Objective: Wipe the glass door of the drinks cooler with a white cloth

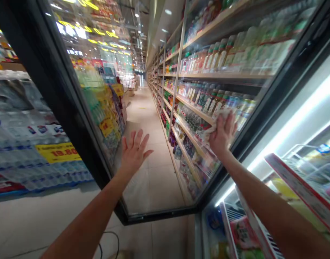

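Observation:
A glass cooler door [159, 187] with a black frame stands swung open in front of me. My left hand [133, 151] lies flat against the glass, fingers spread, holding nothing. My right hand [223, 133] presses a white cloth [211, 130] against the glass higher up and to the right, fingers over the cloth. Through the pane I see a shop aisle and shelves of bottles.
The open cooler [297, 187] on the right holds wire racks with packaged goods and a bright light strip. Stacked water bottle packs with a yellow price sign [58, 152] stand at the left. A thin cable [111, 244] lies on the tiled floor below.

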{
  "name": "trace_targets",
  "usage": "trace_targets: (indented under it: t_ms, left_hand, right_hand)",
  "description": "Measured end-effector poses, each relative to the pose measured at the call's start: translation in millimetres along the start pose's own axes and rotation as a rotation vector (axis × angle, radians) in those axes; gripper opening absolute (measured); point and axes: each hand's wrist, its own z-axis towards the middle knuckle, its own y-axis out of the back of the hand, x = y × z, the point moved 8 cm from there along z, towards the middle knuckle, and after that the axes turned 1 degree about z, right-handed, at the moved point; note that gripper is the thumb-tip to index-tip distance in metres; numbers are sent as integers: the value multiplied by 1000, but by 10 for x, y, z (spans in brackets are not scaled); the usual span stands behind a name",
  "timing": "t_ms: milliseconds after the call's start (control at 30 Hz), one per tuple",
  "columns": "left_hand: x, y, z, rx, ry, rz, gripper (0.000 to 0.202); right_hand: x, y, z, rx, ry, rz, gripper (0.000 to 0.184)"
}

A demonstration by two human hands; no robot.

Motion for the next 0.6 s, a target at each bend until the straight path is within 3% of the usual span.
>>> trace_targets:
  t_ms: [67, 133, 233, 267, 333, 467, 533, 600]
  left_hand:
    - [28, -34, -11, 5, 0, -7, 82]
    - [53, -64, -20, 7, -2, -11, 83]
    - [76, -94, -27, -2, -11, -26, 84]
    - [82, -103, -27, -3, -11, -33, 84]
    - [94, -122, -25, 1, -7, -51, 83]
    - [103, -140, -20, -1, -11, -88, 75]
    - [106, -155, -16, 12, -3, -108, 69]
    - [103, -170, -10, 38, 15, -129, 64]
  right_hand:
    - [179, -82, -212, 113, 211, 43, 51]
    - [56, -85, -383, 135, 228, 27, 50]
    - [-516, 40, -490, 3, -185, -73, 55]
    - [-600, 63, -520, -21, -294, -85, 57]
    - [-453, 36, -513, -9, -323, -50, 58]
    - [398, -168, -330, 212, 141, 101, 49]
    - [405, -157, -170, 215, 170, 97, 48]
    - [94, -58, 36, 101, -50, 35, 52]
